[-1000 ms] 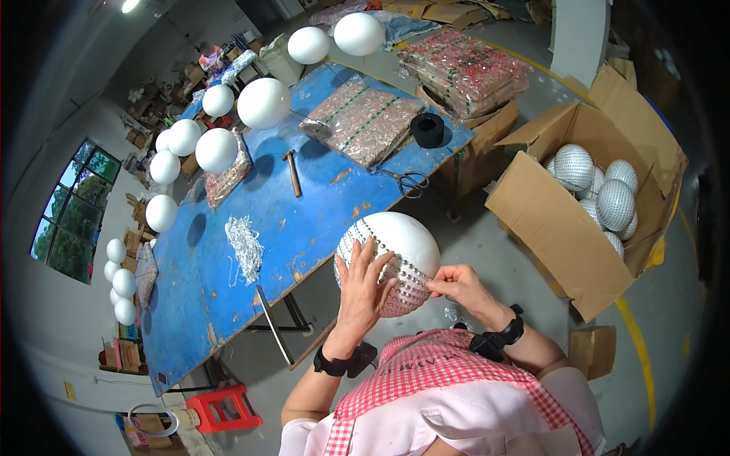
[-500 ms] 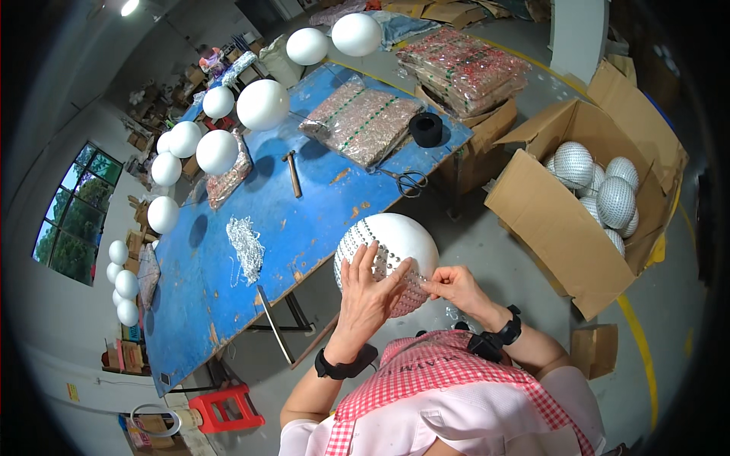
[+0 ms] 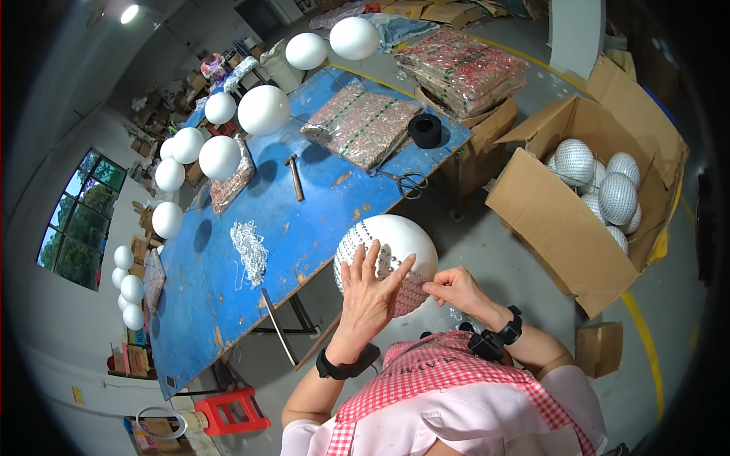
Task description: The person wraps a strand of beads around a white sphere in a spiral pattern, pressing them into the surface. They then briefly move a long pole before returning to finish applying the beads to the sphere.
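Observation:
A large white ball [image 3: 404,234], partly wrapped in rows of silver beads, is in front of my body beside the table's near edge. The beaded rows cover its left and lower parts, while the upper right is bare white. My left hand [image 3: 366,295] rests on the beaded side with fingers stretched and spread. At the ball's lower right, my right hand [image 3: 459,292] is closed in a pinch against the surface. Between its thumb and forefinger is the end of a bead strand, mostly hidden by the fingertips. Both wrists wear black bands.
The blue table [image 3: 304,235] holds a heap of silver bead strands [image 3: 249,252], a hammer [image 3: 295,178], scissors [image 3: 411,185], a black roll [image 3: 425,131] and bagged bead sheets [image 3: 357,125]. White balls [image 3: 264,110] stand above it. An open carton [image 3: 563,228] of beaded balls is at right.
My right hand has drawn slightly closer to the ball, and the short bead strand seen between my hands now lies against its surface. My left hand stays spread there. The view has shifted slightly.

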Demonstrator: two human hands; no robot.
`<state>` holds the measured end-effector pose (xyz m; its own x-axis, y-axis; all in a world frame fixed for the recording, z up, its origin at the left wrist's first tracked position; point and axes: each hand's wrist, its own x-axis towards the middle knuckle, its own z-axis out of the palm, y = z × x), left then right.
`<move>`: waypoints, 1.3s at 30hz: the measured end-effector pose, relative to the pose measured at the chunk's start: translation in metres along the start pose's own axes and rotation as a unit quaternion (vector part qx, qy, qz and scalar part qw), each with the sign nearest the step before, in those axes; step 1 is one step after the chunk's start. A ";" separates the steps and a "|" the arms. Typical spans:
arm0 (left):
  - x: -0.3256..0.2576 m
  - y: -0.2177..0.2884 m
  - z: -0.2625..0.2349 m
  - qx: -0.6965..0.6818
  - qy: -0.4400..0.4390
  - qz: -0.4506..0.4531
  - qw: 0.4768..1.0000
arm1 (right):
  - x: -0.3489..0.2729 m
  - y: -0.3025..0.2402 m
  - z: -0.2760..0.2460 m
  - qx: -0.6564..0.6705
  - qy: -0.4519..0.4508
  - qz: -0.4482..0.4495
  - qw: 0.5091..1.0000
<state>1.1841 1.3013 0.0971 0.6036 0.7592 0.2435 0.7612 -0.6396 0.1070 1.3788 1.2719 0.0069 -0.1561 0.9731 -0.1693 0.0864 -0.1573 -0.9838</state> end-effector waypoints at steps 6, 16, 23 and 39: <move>-0.004 -0.004 0.003 -0.054 0.010 -0.027 0.998 | 0.000 0.004 0.000 0.080 -0.031 0.003 0.996; -0.008 -0.021 0.003 -0.169 0.065 -0.034 0.983 | -0.014 0.013 -0.015 -0.035 -0.068 0.006 0.997; -0.006 -0.009 0.004 -0.049 0.033 -0.020 0.998 | -0.033 0.006 -0.008 0.036 -0.063 -0.080 0.994; -0.009 -0.017 0.009 -0.103 0.071 0.047 0.991 | -0.033 0.002 0.006 0.193 -0.002 -0.016 0.981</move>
<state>1.1681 1.3063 0.0846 0.6185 0.6799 0.3939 0.6296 -0.7288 0.2692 1.3784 1.2381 0.0101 -0.1556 0.9783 -0.1366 -0.2978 -0.1784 -0.9378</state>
